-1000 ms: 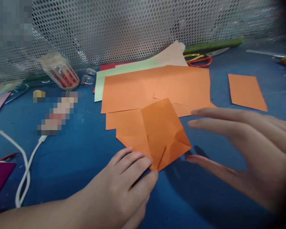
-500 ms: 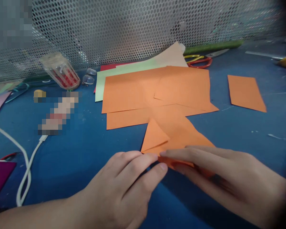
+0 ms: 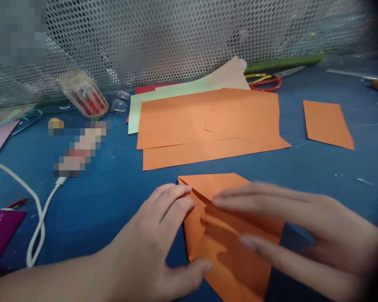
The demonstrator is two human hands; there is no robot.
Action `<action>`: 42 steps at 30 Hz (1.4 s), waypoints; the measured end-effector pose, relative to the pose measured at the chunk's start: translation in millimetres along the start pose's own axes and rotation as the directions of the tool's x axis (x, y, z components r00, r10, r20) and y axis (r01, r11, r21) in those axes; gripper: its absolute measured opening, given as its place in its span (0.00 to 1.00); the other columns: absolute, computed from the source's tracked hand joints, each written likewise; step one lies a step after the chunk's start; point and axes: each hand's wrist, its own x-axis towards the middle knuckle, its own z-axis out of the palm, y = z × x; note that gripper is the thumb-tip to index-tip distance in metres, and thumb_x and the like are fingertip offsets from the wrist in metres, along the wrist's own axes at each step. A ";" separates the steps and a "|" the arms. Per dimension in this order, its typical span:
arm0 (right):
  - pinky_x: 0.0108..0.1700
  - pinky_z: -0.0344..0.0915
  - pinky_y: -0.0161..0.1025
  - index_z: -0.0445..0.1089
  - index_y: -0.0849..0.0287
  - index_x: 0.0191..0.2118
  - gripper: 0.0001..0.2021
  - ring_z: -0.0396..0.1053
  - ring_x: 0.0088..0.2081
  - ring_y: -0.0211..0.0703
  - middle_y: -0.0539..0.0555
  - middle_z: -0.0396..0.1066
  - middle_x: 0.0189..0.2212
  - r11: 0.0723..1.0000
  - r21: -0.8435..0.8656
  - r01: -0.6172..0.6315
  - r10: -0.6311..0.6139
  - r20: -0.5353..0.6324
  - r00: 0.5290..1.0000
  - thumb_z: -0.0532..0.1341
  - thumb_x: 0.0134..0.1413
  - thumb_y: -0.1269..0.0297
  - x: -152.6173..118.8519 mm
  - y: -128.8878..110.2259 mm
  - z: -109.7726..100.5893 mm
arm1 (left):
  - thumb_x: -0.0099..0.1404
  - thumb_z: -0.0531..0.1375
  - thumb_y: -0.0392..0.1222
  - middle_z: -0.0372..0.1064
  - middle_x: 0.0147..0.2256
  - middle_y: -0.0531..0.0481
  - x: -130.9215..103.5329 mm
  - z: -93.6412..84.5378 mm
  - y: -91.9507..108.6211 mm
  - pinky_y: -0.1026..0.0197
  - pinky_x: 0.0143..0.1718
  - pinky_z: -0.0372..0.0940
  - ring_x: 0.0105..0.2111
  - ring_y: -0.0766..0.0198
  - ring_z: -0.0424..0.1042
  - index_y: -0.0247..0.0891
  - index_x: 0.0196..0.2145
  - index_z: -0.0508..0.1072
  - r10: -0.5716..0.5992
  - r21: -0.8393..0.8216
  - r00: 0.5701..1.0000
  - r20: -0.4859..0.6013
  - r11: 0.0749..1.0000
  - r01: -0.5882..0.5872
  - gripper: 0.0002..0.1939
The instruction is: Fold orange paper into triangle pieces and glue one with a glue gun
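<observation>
A folded sheet of orange paper (image 3: 236,256) lies spread on the blue table in front of me, creased, with a flap folded down along its top edge. My left hand (image 3: 164,226) rests at its left edge, fingertips on the upper left part and thumb stretched apart near the lower left. Over the right side of the sheet is my right hand (image 3: 299,226), somewhat blurred. Its fingers reach across the fold and its thumb is held away from them; nothing shows between them.
Behind lies a stack of orange sheets (image 3: 182,126) over pale green paper (image 3: 135,113). A smaller orange piece (image 3: 329,126) is at right. Scissors (image 3: 266,85) lie near the mesh screen (image 3: 176,37). Left are a jar (image 3: 86,96), a white cable (image 3: 34,197) and a purple object (image 3: 6,230).
The folded orange paper has been opened out and turned toward me, off the stack behind it. My left fingers moved to its left edge and both thumbs spread away from the fingers.
</observation>
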 end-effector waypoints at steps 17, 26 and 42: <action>0.38 0.74 0.38 0.68 0.57 0.59 0.10 0.77 0.36 0.41 0.51 0.78 0.38 0.849 -0.431 0.306 -0.325 0.031 0.945 0.53 0.83 0.63 20.6 -2.5 0.0 | 0.86 0.50 0.49 0.76 0.65 0.38 -2.2 -2.5 -1.2 0.56 0.75 0.60 0.70 0.55 0.70 0.30 0.66 0.69 0.080 0.088 0.996 -0.037 0.993 -0.076 0.23; 0.36 0.76 0.31 0.69 0.51 0.66 0.17 0.79 0.31 0.37 0.48 0.80 0.37 0.937 -0.290 0.197 -0.215 -0.030 0.976 0.51 0.81 0.66 15.0 0.5 5.9 | 0.86 0.48 0.44 0.79 0.62 0.35 -1.4 1.6 2.3 0.58 0.73 0.64 0.67 0.55 0.75 0.25 0.64 0.72 0.155 0.171 0.983 -0.095 0.976 -0.137 0.23; 0.30 0.76 0.32 0.77 0.53 0.54 0.10 0.79 0.29 0.39 0.50 0.80 0.33 0.983 -0.181 0.016 -0.034 -0.097 0.995 0.60 0.74 0.64 33.7 7.4 -3.5 | 0.80 0.55 0.29 0.86 0.49 0.40 21.6 -22.1 5.7 0.57 0.60 0.79 0.50 0.55 0.84 0.26 0.50 0.83 0.130 0.072 0.990 0.057 0.988 -0.134 0.15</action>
